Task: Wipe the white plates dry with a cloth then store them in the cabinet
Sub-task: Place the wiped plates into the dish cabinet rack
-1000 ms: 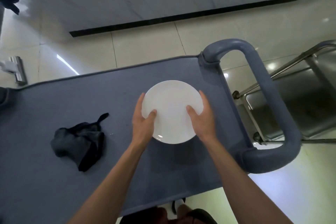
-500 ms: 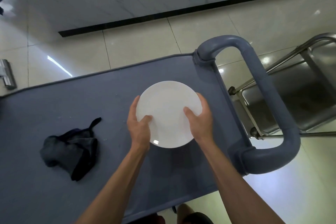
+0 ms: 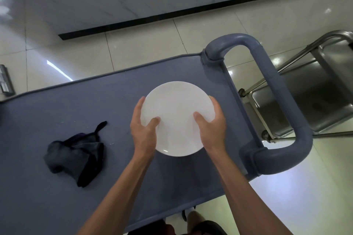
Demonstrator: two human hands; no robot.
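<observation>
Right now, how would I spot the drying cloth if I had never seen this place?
Find the long grey-blue cart top with the thick looped handle at its right end. Left of the white plate held in both hands lies the cloth, a crumpled dark heap, the only soft, dark thing on the cart.

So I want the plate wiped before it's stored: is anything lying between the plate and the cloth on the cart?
Nothing visible. The plate is held by both hands over the cart; the cloth lies to its left, with only bare cart top between. No cabinet is in view.
</observation>
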